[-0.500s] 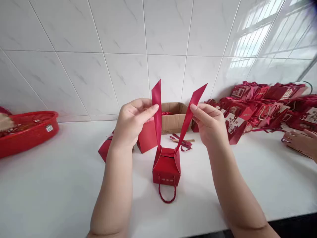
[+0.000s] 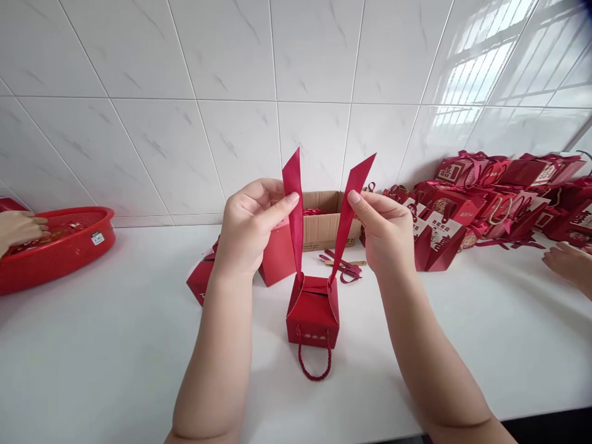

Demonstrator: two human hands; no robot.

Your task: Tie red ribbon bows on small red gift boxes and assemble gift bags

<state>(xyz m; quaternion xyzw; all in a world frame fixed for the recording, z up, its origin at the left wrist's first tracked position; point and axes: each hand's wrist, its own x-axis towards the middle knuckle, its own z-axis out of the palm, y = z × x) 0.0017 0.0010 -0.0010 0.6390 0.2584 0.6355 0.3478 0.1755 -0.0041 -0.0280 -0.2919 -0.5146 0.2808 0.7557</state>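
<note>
Although the small red cardboard box (image 2: 313, 309) on the white desk (image 2: 102, 351) is folded and threaded with glossy red ribbon (image 2: 291, 176), both ends, pinched by the left hand (image 2: 247, 228) and right hand (image 2: 391, 231), are still untied.

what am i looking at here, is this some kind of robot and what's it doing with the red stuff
There's no machine here: these are a person's two bare hands, seen by a camera worn on that person's head, looking forward and down. The left hand pinches one red ribbon end between its fingers, and the right hand pinches another. Both ends rise from the top of a small red box with a cord handle, standing on a white table. Behind it is an open cardboard box. To the left is a red basket with someone else's hand at it; to the right, a pile of red gift boxes.
</note>
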